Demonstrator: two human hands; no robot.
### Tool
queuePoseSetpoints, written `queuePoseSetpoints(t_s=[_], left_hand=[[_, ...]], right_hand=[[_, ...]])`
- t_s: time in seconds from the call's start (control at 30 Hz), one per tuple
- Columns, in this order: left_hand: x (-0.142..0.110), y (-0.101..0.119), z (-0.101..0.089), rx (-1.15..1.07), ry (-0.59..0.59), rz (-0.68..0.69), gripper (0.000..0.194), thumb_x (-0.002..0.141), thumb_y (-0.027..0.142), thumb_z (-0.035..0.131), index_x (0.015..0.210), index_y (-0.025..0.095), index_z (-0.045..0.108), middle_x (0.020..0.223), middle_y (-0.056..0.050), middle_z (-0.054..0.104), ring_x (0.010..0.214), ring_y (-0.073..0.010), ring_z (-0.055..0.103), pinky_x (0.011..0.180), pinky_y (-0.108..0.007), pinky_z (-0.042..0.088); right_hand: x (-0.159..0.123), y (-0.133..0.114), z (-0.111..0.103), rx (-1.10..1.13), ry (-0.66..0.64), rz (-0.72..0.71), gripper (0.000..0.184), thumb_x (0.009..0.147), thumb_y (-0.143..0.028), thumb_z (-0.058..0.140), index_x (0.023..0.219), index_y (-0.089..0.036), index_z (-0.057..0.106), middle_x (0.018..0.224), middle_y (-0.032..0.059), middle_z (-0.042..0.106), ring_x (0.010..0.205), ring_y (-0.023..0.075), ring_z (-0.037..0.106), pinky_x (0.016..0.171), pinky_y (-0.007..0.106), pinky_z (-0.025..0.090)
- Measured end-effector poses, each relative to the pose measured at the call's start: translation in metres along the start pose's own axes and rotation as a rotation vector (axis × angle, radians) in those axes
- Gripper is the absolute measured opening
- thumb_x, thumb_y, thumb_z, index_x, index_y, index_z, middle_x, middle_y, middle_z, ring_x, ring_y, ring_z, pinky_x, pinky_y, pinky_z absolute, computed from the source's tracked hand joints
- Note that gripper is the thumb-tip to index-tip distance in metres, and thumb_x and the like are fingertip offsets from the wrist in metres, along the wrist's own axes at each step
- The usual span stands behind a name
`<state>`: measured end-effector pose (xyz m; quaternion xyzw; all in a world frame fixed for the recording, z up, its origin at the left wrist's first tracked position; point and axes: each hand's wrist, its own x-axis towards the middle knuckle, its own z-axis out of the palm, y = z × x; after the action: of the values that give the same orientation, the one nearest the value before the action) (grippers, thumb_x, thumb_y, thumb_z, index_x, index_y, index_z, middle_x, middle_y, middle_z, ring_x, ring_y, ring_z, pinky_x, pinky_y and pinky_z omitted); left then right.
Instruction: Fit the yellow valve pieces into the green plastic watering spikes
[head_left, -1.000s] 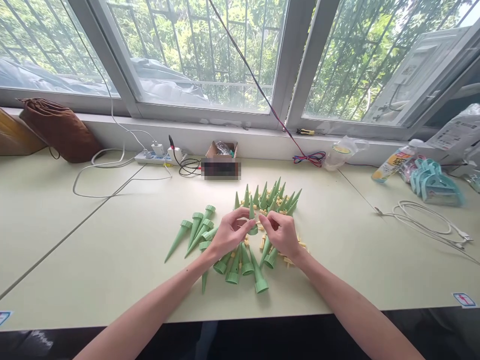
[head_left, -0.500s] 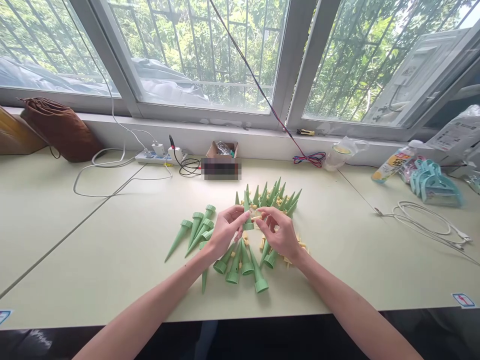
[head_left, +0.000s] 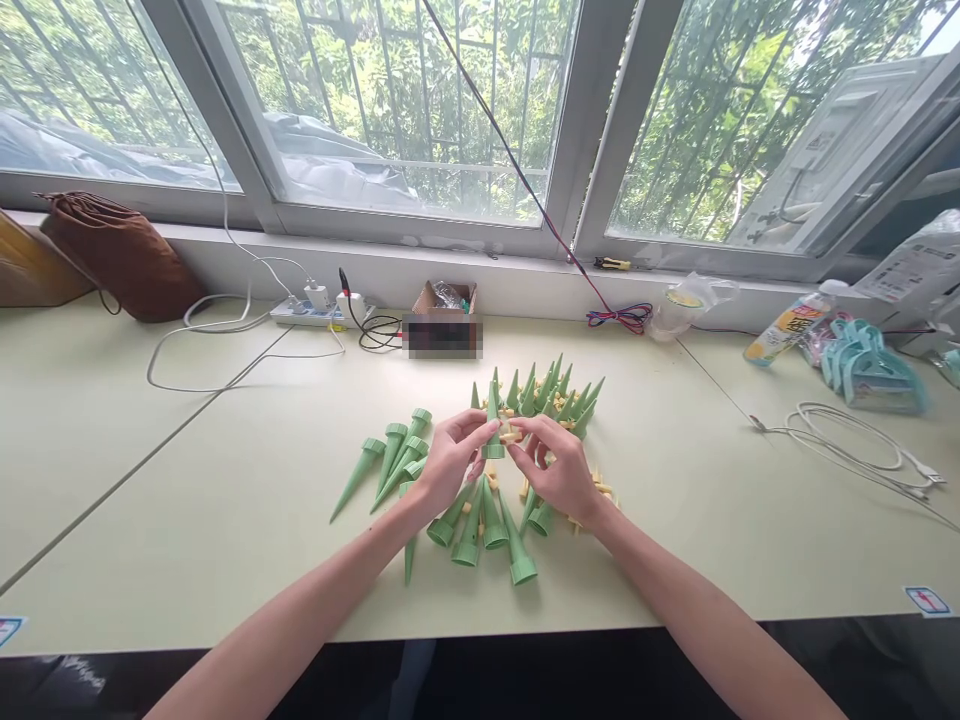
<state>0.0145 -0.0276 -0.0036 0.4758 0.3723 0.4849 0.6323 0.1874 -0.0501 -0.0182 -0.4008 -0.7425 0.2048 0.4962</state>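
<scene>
My left hand (head_left: 448,464) pinches a green plastic cone spike (head_left: 493,428), held tip up above the pale green table (head_left: 187,500). My right hand (head_left: 559,468) pinches a small yellow plug (head_left: 511,435) right against the cone's wide end. Below and behind the hands lies a heap of green cones (head_left: 491,520) mixed with small yellow plugs (head_left: 596,482). A separate bunch of green cones (head_left: 390,455) lies just left of my left hand.
A power strip with white cables (head_left: 315,312) and a small cardboard box (head_left: 444,300) lie near the window sill. A brown bag (head_left: 120,258) sits at the far left. Bottles, teal plastic items (head_left: 862,365) and a white cable (head_left: 847,440) lie on the right.
Both hands rose slightly and came together; the yellow plug in my right hand now meets the base of the cone in my left.
</scene>
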Motion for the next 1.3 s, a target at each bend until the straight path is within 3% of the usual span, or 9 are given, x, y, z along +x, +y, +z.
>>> queuePoseSetpoints(t_s=[0.23,0.9,1.3], left_hand=[[0.000,-0.001,0.000,0.008,-0.007,0.004,0.028,0.078,0.041,0.075,0.078,0.016,0.062,0.069,0.003,0.058,0.036,-0.0008,0.035,0.030,-0.016,0.026],[-0.003,-0.002,0.001,0.236,-0.070,0.184,0.022,0.086,0.037,0.069,0.091,0.016,0.063,0.083,-0.002,0.064,0.048,-0.0030,0.046,0.037,-0.014,0.033],[-0.003,-0.010,-0.003,0.362,-0.107,0.300,0.028,0.085,0.036,0.069,0.104,0.015,0.065,0.074,-0.002,0.063,0.064,-0.0150,0.064,0.050,-0.023,0.049]], right_hand=[[0.001,-0.001,-0.001,0.005,0.005,-0.016,0.026,0.091,-0.020,0.059,0.117,-0.024,0.063,0.088,0.0026,0.062,0.057,0.0095,0.053,0.051,0.023,0.048],[0.000,0.003,0.002,0.036,0.038,-0.011,0.016,0.088,-0.014,0.058,0.100,-0.020,0.067,0.083,0.0017,0.059,0.057,0.0096,0.052,0.050,0.023,0.046],[0.000,0.004,0.001,-0.011,0.035,0.013,0.010,0.085,-0.014,0.057,0.090,-0.018,0.065,0.070,-0.0012,0.053,0.055,0.0112,0.047,0.052,0.025,0.044]])
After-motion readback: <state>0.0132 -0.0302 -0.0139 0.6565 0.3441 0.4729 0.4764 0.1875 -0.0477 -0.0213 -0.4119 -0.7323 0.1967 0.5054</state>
